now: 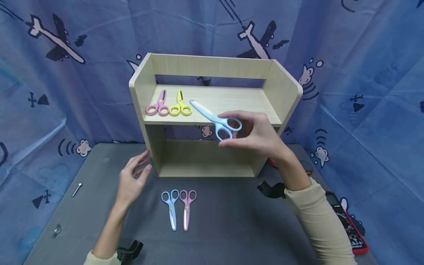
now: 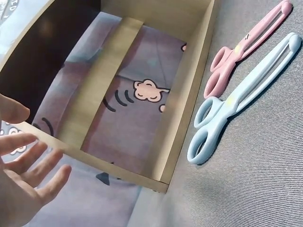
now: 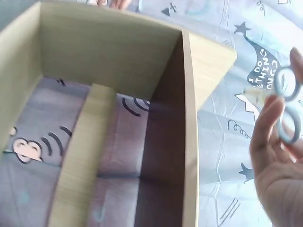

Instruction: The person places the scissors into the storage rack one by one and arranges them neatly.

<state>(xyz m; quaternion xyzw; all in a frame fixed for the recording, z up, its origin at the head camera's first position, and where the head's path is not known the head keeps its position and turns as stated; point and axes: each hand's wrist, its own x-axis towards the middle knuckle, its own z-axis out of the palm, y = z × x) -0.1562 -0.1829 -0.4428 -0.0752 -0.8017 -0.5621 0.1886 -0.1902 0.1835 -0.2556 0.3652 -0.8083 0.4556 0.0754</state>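
My right hand (image 1: 260, 134) pinches light blue scissors (image 1: 206, 112) by the finger loops, blades pointing up and left, in front of the upper board of a pale wooden shelf (image 1: 212, 66). In the right wrist view the loops show between thumb and fingers. On that board, at the left, lie pink scissors (image 1: 162, 105) and yellow scissors (image 1: 180, 105), side by side. My left hand (image 1: 132, 180) is beside the shelf's left panel with loosely bent fingers, holding nothing; whether the fingertips touch is unclear. On the table lie other blue scissors (image 1: 171, 208) and pink scissors (image 1: 187, 208), loops toward the shelf.
The grey table (image 1: 228, 228) carries a bolt (image 1: 77, 190) and a small metal piece (image 1: 57, 230) at the left. A red-and-black multimeter (image 1: 349, 224) lies at the right edge. Behind my right forearm, a dark round object (image 1: 306, 167) is partly hidden. A patterned blue curtain (image 1: 102, 95) surrounds the table.
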